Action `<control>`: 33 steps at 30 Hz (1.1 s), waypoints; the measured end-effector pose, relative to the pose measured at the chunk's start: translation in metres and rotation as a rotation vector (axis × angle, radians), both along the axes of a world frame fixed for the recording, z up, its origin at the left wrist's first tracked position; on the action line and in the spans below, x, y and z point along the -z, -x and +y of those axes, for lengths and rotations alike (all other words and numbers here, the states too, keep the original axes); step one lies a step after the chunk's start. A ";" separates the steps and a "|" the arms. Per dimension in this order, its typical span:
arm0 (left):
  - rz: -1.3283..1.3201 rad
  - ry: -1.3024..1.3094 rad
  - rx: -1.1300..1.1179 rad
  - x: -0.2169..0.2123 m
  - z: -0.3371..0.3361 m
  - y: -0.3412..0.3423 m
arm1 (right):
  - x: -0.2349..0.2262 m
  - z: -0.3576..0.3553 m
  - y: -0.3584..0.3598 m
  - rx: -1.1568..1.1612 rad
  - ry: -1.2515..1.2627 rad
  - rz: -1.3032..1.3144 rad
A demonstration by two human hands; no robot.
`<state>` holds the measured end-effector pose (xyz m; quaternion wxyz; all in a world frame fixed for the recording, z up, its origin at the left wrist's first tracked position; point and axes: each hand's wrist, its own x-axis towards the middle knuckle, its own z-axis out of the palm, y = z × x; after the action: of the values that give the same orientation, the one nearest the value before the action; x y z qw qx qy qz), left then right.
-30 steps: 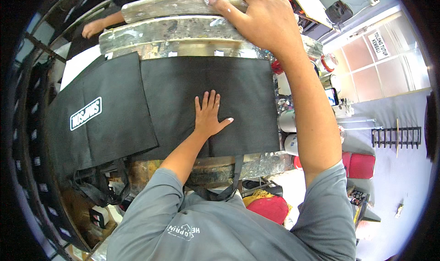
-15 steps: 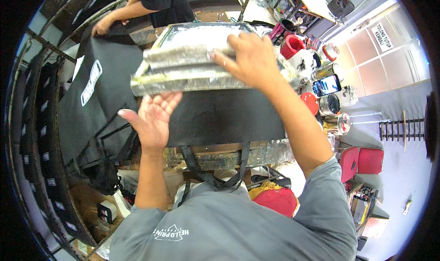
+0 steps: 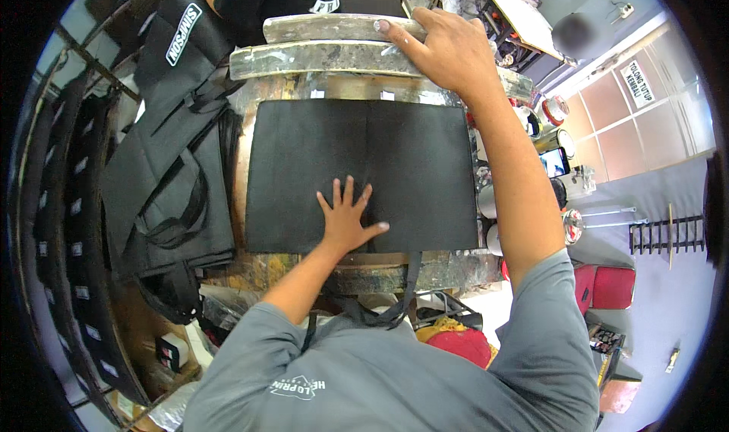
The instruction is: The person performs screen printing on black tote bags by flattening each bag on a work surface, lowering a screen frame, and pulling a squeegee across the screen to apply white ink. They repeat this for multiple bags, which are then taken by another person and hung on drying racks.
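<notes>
Black fabric bag (image 3: 364,174) lies flat; my left hand (image 3: 345,221) presses it, fingers spread, while my right hand (image 3: 448,48) grips the far frame (image 3: 326,28).

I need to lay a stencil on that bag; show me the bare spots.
The flat black bag is bare across its upper half, below the raised frame, and right of the left hand. Crowded: the right hand grips the frame, and stacked black bags fill the left side.
</notes>
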<state>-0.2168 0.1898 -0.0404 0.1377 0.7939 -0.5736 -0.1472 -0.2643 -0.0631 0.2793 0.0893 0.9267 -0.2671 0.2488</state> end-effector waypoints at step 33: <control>1.790 0.428 -0.715 -0.041 0.103 -0.039 | 0.183 0.067 0.067 -0.090 -0.462 0.412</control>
<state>-0.1783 0.2925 0.0001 0.6980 0.4746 0.0011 -0.5362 -0.3313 0.0035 0.0959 -0.0825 0.9642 -0.2517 -0.0078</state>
